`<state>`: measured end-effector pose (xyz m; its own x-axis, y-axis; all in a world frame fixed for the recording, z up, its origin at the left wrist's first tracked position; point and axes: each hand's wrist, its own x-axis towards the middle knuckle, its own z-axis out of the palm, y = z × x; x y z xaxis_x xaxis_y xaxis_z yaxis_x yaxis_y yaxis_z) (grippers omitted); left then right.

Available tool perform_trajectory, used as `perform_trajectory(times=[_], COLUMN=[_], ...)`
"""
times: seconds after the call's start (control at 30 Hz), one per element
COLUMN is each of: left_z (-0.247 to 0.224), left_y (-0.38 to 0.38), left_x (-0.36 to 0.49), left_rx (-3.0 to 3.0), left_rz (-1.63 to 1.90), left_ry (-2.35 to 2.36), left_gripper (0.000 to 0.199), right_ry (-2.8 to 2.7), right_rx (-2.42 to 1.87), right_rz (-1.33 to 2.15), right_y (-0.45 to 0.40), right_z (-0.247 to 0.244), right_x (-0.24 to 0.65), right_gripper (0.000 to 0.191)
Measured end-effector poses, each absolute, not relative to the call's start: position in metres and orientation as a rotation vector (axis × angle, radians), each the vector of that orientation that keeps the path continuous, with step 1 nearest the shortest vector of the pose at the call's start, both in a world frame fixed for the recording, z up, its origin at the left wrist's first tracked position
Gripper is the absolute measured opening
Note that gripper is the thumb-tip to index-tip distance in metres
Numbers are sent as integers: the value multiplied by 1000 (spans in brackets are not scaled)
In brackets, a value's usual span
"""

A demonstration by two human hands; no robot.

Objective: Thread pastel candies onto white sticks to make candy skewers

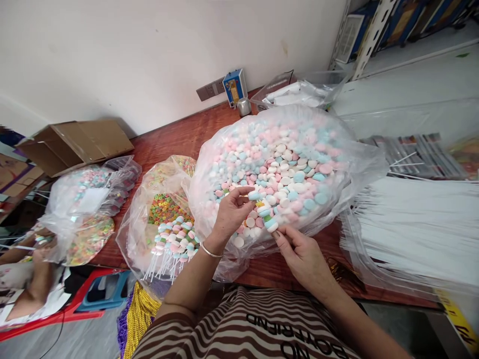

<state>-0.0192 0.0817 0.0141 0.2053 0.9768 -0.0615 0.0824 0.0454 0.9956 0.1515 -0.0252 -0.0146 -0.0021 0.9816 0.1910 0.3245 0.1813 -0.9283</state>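
Over the big clear bag (239, 134) of pink, white and blue round pieces, my left hand (234, 212) pinches a blue-and-white piece (254, 195). My right hand (303, 254) holds the lower end of a short stack (266, 217) of blue and white pieces with yellow and green bits between them. The held piece is close to the stack's upper end; whether they touch is hard to tell. Left of the big bag lies a bag of small colourful rings (164, 209), with finished-looking sticks topped by pastel stacks (177, 239) on it.
A clear tray of long white sticks (419, 224) lies at the right. Behind stand a bin of white packets (299, 94), a metal cup (244, 106) and a blue box (235, 87). At the left are a cardboard box (78, 144), more bags and another person's arms (39, 274).
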Motion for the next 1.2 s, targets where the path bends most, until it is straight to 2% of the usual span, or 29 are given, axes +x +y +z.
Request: perform_trajectory(times=[0.37,0.6,0.7,0.83,0.97,1.2], left_z=[2,3,9,20,35,44], left_y=[81,77,69,54,49,50], left_x=[-23,-21,-16,9,32,29], left_rx=[1652,1572,1426,904,533,319], left_rz=[1046,1085,1123,1304,1570,1613], left_ry=[1116,1073,1023,900,882,779], left_gripper=[25,22,23,23,23,19], right_ry=[-1428,-1430,-1469,-1568,-1627,-1857], right_rx=[-1319,-1321,-1330,-1329,-1314,-1255], right_rz=[985,907,805,562,264,30], right_y=[-26,-22,-19,-16,-15,-27], right_z=[-11,-15,-20,-24,-22,-24], right_x=[146,137,132,119,108,114], right_gripper=[31,29,26,21,28,40])
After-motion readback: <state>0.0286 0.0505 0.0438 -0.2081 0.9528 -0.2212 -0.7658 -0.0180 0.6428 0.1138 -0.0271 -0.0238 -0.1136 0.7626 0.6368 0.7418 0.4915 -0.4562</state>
